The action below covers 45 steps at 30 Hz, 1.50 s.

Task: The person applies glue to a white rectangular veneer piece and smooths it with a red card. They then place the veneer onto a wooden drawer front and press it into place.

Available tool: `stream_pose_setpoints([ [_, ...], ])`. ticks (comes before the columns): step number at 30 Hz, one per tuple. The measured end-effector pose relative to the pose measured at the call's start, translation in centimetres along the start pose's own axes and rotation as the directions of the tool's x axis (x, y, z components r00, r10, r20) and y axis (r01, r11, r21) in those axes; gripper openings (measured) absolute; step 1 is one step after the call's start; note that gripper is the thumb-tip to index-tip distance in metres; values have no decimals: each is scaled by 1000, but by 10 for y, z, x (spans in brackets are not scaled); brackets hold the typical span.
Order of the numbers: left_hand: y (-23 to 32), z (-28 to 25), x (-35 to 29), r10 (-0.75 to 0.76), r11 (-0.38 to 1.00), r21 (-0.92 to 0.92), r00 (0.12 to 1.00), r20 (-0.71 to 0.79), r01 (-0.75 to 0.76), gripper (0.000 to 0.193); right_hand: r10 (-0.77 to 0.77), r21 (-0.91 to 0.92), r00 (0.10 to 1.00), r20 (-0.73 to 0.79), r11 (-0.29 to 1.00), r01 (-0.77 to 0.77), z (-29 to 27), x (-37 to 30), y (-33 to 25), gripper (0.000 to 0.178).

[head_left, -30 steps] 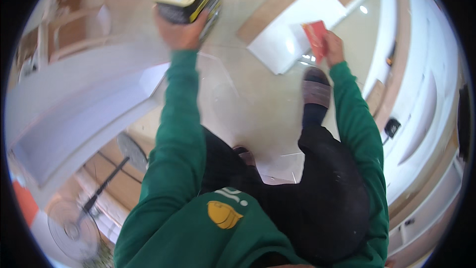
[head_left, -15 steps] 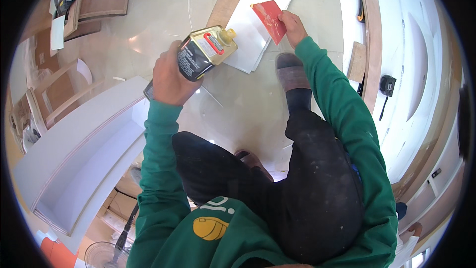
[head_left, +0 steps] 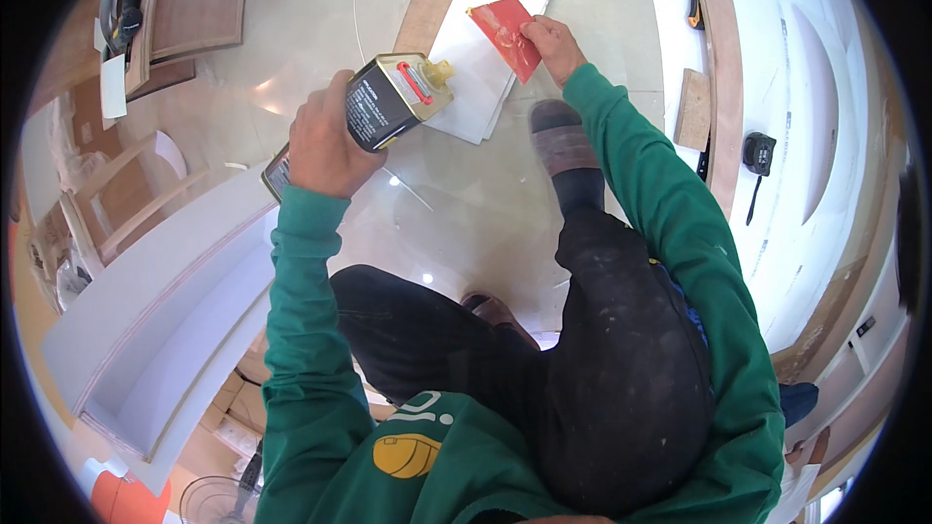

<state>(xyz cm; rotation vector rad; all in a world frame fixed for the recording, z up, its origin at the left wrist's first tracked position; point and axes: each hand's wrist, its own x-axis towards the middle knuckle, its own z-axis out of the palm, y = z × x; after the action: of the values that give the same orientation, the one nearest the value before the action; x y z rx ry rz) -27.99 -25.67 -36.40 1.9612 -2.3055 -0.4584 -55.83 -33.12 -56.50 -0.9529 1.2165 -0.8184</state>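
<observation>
Head view: our left hand (head_left: 332,141) grips the black-and-gold can (head_left: 381,105), lower in view than a second ago, spout (head_left: 439,72) now visible, near white boards (head_left: 485,102); our right hand (head_left: 553,47), apart, pinches the red flat piece (head_left: 506,36).

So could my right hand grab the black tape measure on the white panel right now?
Probably not as it is: your right hand grips a thin flat red piece, though nothing visible covers the black tape measure.

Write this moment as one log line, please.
left hand: gripping tilted black-and-gold rectangular metal can | right hand: holding flat red rectangular piece | nearby: flat white sheets
</observation>
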Motion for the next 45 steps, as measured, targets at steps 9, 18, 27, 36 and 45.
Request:
stream_pose_setpoints([
  [9,-1,2,-2,-33,999,9,999,42,33,75,-41,-173,998,-39,984,34,-1,2,-6,46],
  [18,0,2,-4,-60,996,-65,997,54,63,79,-92,-274,995,-46,959,76,3,-2,-21,40],
  [27,1,4,1,-71,996,-38,994,83,75,79,-245,-332,969,13,913,235,20,-7,-26,32],
  [36,-6,2,8,-57,979,-194,998,27,61,79,-322,-397,920,224,832,388,25,-19,-28,31],
  [45,-12,5,16,-151,948,-272,986,65,163,81,-348,-306,897,271,853,423,27,-25,-33,30],
])
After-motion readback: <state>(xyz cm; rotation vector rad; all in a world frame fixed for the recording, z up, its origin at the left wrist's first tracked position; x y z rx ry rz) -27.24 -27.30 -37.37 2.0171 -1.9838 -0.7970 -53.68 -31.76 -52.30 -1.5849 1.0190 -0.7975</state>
